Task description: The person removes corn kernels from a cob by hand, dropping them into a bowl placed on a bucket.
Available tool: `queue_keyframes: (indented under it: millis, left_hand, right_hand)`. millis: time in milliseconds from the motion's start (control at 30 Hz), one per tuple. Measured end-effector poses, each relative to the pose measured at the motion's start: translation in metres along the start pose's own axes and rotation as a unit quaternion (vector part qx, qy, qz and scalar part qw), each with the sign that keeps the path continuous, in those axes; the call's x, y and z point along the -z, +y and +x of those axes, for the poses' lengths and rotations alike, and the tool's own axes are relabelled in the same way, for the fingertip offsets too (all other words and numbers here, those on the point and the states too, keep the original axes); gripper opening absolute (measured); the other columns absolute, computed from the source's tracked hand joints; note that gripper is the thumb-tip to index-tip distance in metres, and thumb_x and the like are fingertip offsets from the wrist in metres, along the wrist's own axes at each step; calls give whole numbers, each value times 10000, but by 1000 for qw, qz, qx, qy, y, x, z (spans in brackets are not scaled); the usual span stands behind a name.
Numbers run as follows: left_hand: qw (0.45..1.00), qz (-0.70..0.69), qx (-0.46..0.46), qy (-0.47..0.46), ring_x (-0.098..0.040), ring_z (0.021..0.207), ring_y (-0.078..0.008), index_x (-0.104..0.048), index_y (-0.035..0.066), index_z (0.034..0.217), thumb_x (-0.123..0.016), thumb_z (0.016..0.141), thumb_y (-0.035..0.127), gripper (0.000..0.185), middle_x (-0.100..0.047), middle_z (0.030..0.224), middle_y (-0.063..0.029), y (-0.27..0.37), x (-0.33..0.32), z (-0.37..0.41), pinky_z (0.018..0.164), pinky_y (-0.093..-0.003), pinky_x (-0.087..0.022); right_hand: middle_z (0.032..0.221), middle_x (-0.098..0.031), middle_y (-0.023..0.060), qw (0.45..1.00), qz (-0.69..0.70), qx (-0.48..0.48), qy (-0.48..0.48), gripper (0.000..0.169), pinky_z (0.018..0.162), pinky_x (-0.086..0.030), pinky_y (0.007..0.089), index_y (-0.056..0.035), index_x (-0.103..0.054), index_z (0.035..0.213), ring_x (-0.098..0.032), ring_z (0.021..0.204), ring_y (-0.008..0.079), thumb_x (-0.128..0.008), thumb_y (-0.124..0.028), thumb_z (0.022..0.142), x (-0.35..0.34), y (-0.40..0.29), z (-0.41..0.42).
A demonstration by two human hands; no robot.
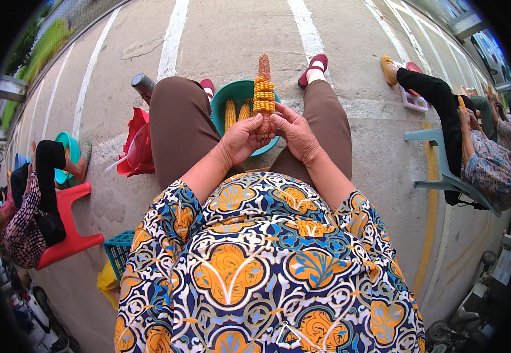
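Note:
A partly shelled corn cob (pixel 264 95) points away from me. Several rings of yellow kernels circle its middle, while its far tip and near end are bare reddish cob. My left hand (pixel 243 140) grips the near end, thumb along its side. From the other side, the thumb and fingers of my right hand (pixel 296 132) hold the same end, with the index finger close to the lowest kernel ring. Beneath the cob, a green plastic basin (pixel 233 88) sits on the ground between my legs. Unshelled corn ears (pixel 230 115) lie in it; my hands hide part of the basin.
By my left leg are a red bag (pixel 140 145) and a grey-lidded bottle (pixel 142 84). A teal crate (pixel 118 249) and a yellow bag (pixel 108 282) lie farther back. Seated people flank me, on a red stool (pixel 72 225) at left and a grey-blue chair (pixel 441 165) at right.

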State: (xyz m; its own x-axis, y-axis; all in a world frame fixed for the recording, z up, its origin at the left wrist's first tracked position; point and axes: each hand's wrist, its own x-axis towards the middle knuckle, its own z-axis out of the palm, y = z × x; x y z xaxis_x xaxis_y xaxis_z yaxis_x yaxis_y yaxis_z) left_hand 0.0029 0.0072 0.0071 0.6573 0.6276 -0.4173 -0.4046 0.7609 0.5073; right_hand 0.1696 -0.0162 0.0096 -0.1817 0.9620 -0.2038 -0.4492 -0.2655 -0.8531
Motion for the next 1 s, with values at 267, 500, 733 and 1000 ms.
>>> queue_keyframes:
  millis: [267,500,733,1000]
  left_hand:
    - [1000,22,6,-21,-588,887,-161,-521,56,1128,-415,958,290,308,-617,984,-63,-1,10,2,831,-315,-471]
    - [999,7,0,-49,-575,916,-146,-507,58,1156,-409,961,292,320,-607,1036,-55,0,10,2,849,-306,-456]
    - [998,70,-6,1,-588,828,-120,-559,49,1081,-528,917,262,270,-622,921,-43,-4,5,2,769,-265,-491]
    - [937,333,-83,60,-527,765,-58,-612,33,985,-626,858,215,222,-603,871,10,-8,1,0,708,-215,-447]
  right_hand:
    - [1037,-604,47,999,19,-21,22,406,753,-493,221,-11,-459,1253,-590,841,86,-574,-137,885,1,0,1]
    - [970,-616,25,999,25,-30,31,335,714,-487,214,0,-525,1164,-575,762,71,-597,-150,873,6,3,3]
    - [936,-633,34,998,31,-31,41,291,689,-491,216,-7,-560,1099,-596,771,79,-603,-186,874,2,3,2]
    - [954,-640,48,998,34,-44,27,309,687,-488,231,-23,-574,1089,-613,813,106,-615,-234,867,8,8,4]
